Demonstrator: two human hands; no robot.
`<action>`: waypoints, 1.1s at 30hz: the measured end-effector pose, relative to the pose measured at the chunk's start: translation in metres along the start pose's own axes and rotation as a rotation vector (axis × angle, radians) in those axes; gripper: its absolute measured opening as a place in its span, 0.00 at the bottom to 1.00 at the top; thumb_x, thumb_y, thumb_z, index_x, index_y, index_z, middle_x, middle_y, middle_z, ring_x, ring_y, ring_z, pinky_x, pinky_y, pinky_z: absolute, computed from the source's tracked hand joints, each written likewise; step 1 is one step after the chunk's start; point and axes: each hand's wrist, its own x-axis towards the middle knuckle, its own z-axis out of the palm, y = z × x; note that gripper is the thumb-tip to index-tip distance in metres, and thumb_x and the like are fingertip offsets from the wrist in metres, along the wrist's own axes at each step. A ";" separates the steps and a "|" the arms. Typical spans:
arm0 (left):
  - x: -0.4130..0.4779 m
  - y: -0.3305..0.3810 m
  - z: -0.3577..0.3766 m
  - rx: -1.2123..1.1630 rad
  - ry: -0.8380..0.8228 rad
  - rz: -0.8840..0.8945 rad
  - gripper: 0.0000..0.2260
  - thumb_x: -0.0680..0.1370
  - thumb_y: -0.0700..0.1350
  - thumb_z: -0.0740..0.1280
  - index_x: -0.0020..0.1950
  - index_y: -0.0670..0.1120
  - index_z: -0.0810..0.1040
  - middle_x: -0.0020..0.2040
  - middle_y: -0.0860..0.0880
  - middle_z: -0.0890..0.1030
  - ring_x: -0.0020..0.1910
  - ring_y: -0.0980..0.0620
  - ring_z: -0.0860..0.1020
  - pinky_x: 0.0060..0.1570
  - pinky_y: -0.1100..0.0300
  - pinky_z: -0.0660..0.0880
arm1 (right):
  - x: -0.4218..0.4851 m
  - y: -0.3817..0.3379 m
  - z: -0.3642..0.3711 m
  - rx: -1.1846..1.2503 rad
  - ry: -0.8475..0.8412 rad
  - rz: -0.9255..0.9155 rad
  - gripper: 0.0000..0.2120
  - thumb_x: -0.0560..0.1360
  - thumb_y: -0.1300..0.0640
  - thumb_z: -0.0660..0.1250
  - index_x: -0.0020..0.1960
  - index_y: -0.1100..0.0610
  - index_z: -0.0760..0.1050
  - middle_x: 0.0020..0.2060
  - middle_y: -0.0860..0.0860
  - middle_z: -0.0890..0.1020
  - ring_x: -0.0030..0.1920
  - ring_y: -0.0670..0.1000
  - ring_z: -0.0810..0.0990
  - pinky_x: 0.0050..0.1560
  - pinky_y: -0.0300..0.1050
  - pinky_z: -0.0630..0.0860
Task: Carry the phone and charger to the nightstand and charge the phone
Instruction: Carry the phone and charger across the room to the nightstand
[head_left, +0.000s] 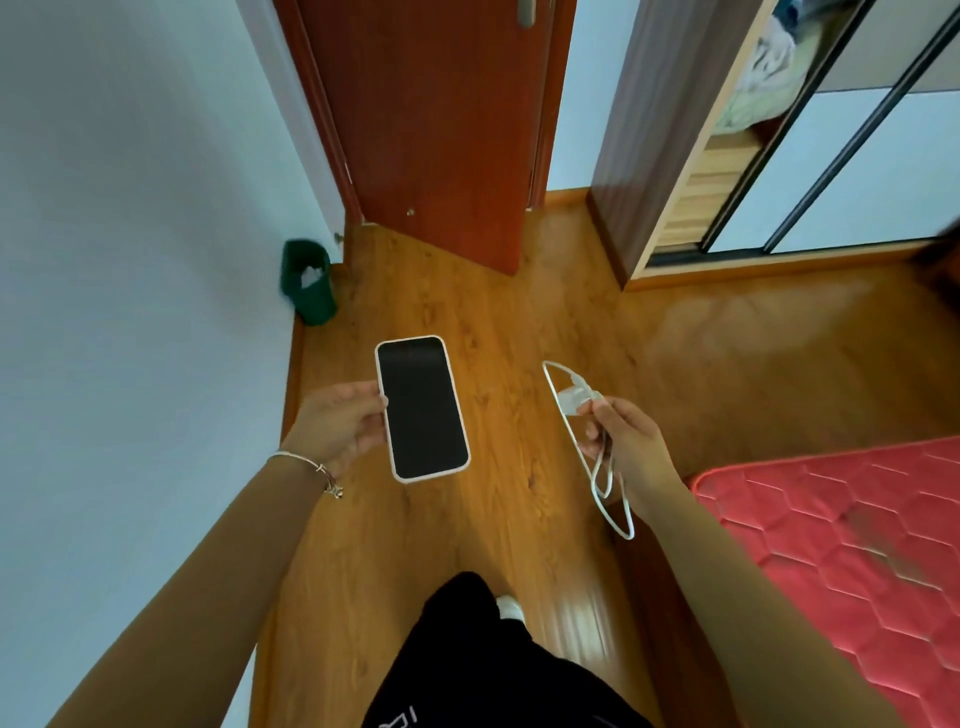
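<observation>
A phone (422, 408) with a dark screen and a pale case is held flat above the wooden floor, screen up. My left hand (340, 423) grips its left edge. To the right, my right hand (626, 441) is closed around a white charger (574, 399); its plug block pokes out above my fingers. The white cable loops forward and hangs down below my wrist. No nightstand is in view.
A red-brown door (436, 124) stands ahead, with a green waste bin (307, 282) by the left wall. A wardrobe with sliding doors (810, 156) is at the right. A red quilted mattress (852, 551) fills the lower right. Wooden floor lies between them.
</observation>
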 end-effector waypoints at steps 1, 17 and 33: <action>0.014 0.008 0.003 0.012 -0.017 -0.009 0.06 0.76 0.39 0.66 0.50 0.46 0.80 0.47 0.48 0.84 0.46 0.50 0.84 0.41 0.55 0.81 | 0.012 -0.007 0.002 0.006 0.004 0.001 0.13 0.80 0.58 0.59 0.42 0.58 0.78 0.28 0.49 0.75 0.29 0.46 0.73 0.36 0.41 0.72; 0.245 0.148 0.098 0.120 -0.394 -0.032 0.12 0.75 0.34 0.65 0.58 0.39 0.77 0.50 0.43 0.84 0.49 0.45 0.83 0.39 0.55 0.81 | 0.184 -0.089 0.013 0.038 0.323 -0.021 0.14 0.79 0.56 0.59 0.39 0.53 0.79 0.26 0.46 0.76 0.29 0.47 0.73 0.33 0.42 0.69; 0.352 0.197 0.334 0.290 -0.618 -0.122 0.13 0.76 0.30 0.61 0.59 0.38 0.74 0.44 0.42 0.80 0.38 0.48 0.80 0.35 0.59 0.80 | 0.292 -0.118 -0.120 0.258 0.629 -0.014 0.14 0.79 0.58 0.60 0.37 0.53 0.78 0.24 0.45 0.75 0.26 0.46 0.72 0.30 0.37 0.71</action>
